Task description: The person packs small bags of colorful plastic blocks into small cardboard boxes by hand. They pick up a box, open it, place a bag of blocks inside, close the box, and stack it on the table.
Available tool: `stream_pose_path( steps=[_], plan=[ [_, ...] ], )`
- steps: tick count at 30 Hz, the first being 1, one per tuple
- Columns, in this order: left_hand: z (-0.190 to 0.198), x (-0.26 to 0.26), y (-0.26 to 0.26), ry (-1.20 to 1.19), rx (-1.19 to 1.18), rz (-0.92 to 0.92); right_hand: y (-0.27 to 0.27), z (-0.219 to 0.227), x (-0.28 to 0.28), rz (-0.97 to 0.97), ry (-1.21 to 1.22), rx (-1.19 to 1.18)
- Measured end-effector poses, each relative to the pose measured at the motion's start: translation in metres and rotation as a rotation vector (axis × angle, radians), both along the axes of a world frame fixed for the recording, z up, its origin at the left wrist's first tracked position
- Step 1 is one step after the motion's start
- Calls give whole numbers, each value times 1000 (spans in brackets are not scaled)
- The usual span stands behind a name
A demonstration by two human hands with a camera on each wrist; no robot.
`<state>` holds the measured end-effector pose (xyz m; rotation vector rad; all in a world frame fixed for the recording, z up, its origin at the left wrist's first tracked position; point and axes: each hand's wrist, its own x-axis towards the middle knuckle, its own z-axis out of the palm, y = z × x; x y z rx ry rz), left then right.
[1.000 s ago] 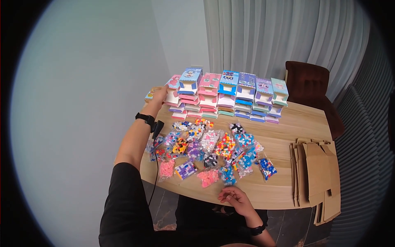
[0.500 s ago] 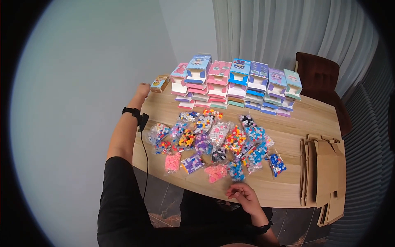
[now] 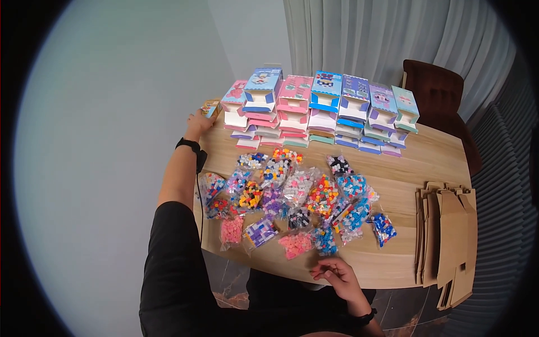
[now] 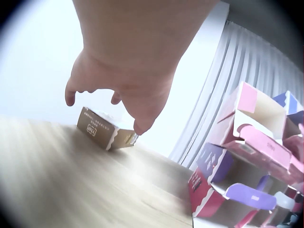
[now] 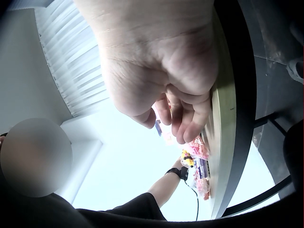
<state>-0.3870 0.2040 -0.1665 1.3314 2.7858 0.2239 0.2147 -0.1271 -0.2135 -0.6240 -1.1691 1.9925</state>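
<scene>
At the table's far left corner, my left hand (image 3: 200, 122) reaches to a small tan picture box (image 3: 211, 108). The left wrist view shows that hand (image 4: 126, 90) spread above the box (image 4: 102, 130), thumb tip right at one corner and other fingers apart on the opposite side. Beside it stand stacked pastel toy boxes (image 3: 264, 84), their end flaps hanging open. My right hand (image 3: 338, 278) rests at the near table edge, fingers loosely curled and holding nothing, close to bags of pink bricks (image 3: 296, 244) and blue bricks (image 3: 325, 241).
Several clear bags of small coloured bricks (image 3: 300, 185) spread over the middle of the table (image 3: 387, 180). Flattened brown cardboard boxes (image 3: 455, 236) lean together at the right edge. A brown chair (image 3: 435, 90) stands behind the far right corner. A black cable (image 3: 201, 219) hangs from my left wrist.
My left hand has left the pink box at the stack's left end, swung left, and come in over the small tan box. The right hand stays at the near edge.
</scene>
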Motion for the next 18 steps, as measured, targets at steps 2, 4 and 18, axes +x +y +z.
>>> stream_pose_path(
  steps=[2, 4, 18],
  plan=[
    [-2, 8, -2, -25, -1, 7, 1, 0, 0, 0, -7, -10],
    [-10, 10, -4, -33, 28, 20, 1, 1, 0, -1, -22, -27],
    [11, -19, -58, -199, 367, 21, 0, 0, -2, -25, -30, -8]
  ],
)
